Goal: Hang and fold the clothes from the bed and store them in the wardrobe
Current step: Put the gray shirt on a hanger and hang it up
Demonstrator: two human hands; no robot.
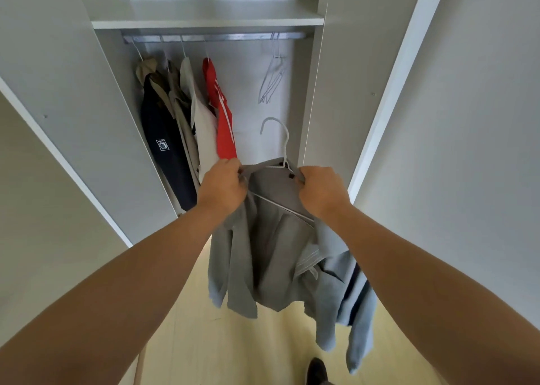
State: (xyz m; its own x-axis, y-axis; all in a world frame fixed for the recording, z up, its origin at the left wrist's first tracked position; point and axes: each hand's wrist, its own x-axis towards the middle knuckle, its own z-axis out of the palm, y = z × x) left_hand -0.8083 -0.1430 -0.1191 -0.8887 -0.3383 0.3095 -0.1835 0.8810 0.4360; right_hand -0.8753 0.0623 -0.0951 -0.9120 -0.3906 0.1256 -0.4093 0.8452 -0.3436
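Left hand [223, 184] and right hand [323, 190] each grip a shoulder of the grey cotton jacket [271, 253] on its white wire hanger [282, 142]. The hook hangs below the metal wardrobe rail [216, 37], in the gap right of the red garment [222, 115].

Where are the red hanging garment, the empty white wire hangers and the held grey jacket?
The red hanging garment [224, 121], head view, middle of its fabric.
The empty white wire hangers [271, 80], head view, their sloping arms.
The held grey jacket [271, 253], head view, its front panel.
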